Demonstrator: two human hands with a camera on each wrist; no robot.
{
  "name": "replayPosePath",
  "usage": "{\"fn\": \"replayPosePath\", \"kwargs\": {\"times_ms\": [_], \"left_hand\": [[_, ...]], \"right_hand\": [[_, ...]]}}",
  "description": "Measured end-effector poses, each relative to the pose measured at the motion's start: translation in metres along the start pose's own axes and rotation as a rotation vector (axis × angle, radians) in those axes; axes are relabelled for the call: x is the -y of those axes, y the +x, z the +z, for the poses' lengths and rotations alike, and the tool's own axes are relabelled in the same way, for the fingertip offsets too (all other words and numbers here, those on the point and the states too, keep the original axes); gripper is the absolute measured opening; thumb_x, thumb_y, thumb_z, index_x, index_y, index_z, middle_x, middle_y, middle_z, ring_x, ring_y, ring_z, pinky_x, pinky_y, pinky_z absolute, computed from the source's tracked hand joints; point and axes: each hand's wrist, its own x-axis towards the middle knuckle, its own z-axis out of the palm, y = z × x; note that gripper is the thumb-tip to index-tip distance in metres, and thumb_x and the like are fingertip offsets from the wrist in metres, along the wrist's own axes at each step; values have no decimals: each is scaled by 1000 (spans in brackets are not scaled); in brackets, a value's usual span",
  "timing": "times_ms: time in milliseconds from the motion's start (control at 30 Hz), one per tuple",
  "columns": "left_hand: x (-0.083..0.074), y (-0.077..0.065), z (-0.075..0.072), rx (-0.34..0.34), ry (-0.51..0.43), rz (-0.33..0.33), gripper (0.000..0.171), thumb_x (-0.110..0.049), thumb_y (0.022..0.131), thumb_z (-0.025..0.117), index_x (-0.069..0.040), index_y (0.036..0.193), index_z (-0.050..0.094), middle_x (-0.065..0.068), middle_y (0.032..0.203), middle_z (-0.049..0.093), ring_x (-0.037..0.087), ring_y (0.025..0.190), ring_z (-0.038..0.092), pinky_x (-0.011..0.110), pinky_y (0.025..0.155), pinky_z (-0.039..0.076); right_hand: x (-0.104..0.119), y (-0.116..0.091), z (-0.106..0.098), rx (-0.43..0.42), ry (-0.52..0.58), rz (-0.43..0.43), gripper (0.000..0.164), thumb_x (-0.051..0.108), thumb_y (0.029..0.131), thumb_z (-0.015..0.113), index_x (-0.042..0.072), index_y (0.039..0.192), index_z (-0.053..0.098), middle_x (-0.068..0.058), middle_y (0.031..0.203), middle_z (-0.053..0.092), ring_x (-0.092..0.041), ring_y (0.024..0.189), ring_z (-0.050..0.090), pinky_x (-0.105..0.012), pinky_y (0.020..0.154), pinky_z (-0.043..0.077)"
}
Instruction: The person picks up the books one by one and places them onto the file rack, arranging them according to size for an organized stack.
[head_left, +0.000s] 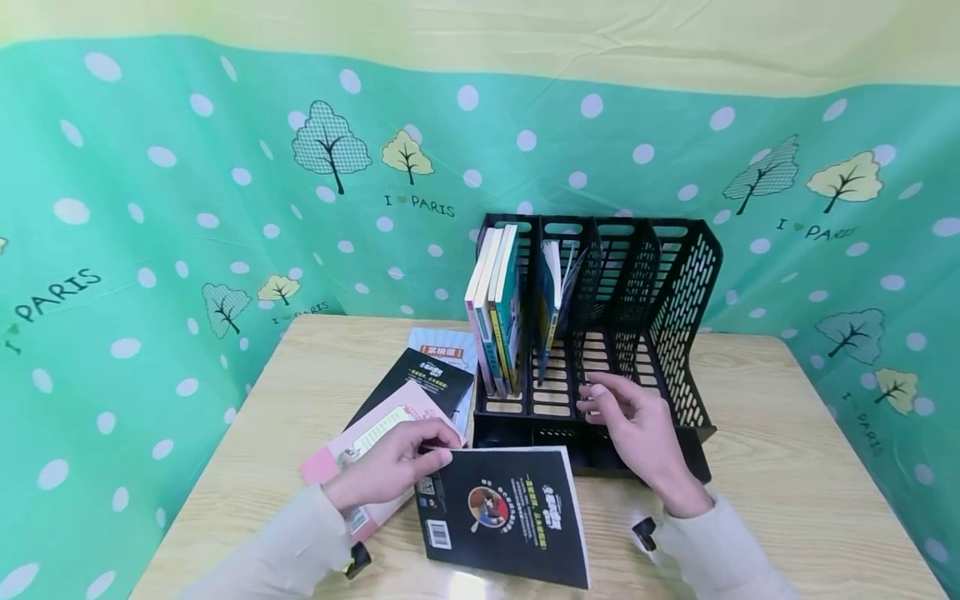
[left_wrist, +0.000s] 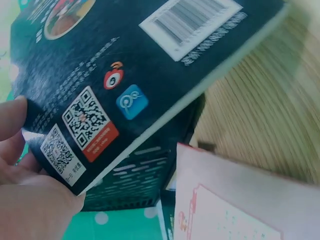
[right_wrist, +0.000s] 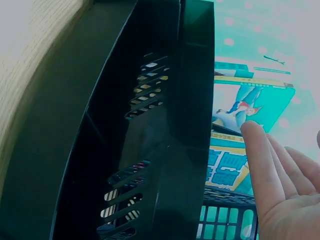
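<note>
My left hand point(head_left: 408, 462) pinches a black book point(head_left: 502, 517) by its upper left corner, in front of the file rack. The back cover, with a barcode and a round picture, faces me; in the left wrist view two QR codes show beside the thumb. My right hand point(head_left: 637, 421), holding nothing, is over the front of the black file rack point(head_left: 693, 333), with fingers extended and slightly bent. Several books point(head_left: 495, 317) stand upright in the rack's leftmost slot. A few thinner ones point(head_left: 553, 300) lean in the slot beside them.
Left of the rack, a pink book point(head_left: 382, 425) overlaps another black book point(head_left: 416, 379), which lies on a light blue book point(head_left: 450, 342). The wooden table point(head_left: 795, 450) backs onto a green dotted curtain point(head_left: 247, 150).
</note>
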Motion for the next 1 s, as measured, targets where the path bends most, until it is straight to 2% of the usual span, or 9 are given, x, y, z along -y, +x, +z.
{"fn": "replayPosePath", "kwargs": {"times_ms": [167,300,433,633,733,800,900,1000], "left_hand": [[-3,1,2,-66,-129,-43,11,-8,95,56,-10,102,65,3,101,64,17,92,60,27,83,51],[-4,1,5,-123,-211,-78,12,-10,96,56,-8,105,64,7,103,64,21,95,60,27,84,50],[-5,3,9,-178,-269,-116,13,-11,95,58,-8,106,63,8,106,61,22,99,57,25,87,48],[-6,5,13,-266,-371,-169,16,-6,94,57,0,109,60,8,101,59,19,92,57,24,82,50],[-7,6,15,-317,-437,-185,20,-6,95,56,4,112,58,8,101,60,17,91,58,25,82,51],[-8,8,16,-345,-483,-185,22,-7,95,57,6,112,56,7,101,60,16,92,59,25,83,51],[-11,10,20,-380,-548,-175,23,-5,94,57,9,112,54,7,100,61,15,92,59,24,83,51],[-14,12,23,-412,-595,-179,21,-3,94,56,10,111,54,7,99,61,16,92,59,24,82,51]], "right_hand": [[1,-5,0,12,106,-10,29,17,103,44,1,120,61,-16,102,70,-23,86,70,-30,71,58],[1,-9,-2,13,189,-44,35,18,104,38,-4,118,61,-19,101,69,-25,86,70,-34,71,58],[5,-12,-4,22,228,-78,38,16,106,31,-6,117,61,-23,102,68,-28,87,70,-37,70,58],[8,-15,-7,56,251,-93,47,16,107,22,-11,118,59,-28,102,66,-25,87,70,-37,71,58],[9,-18,-8,66,260,-78,56,22,107,16,-13,118,58,-21,102,68,-19,87,69,-32,70,58],[10,-18,-7,82,305,-76,63,28,107,11,-13,119,57,-14,105,69,-16,90,68,-30,72,57],[9,-19,-6,131,436,-109,71,33,105,3,-13,121,55,-6,108,69,-15,91,68,-29,70,57],[7,-19,-5,215,561,-174,75,33,104,-3,-11,126,53,-6,111,68,-17,91,68,-32,70,57]]}}
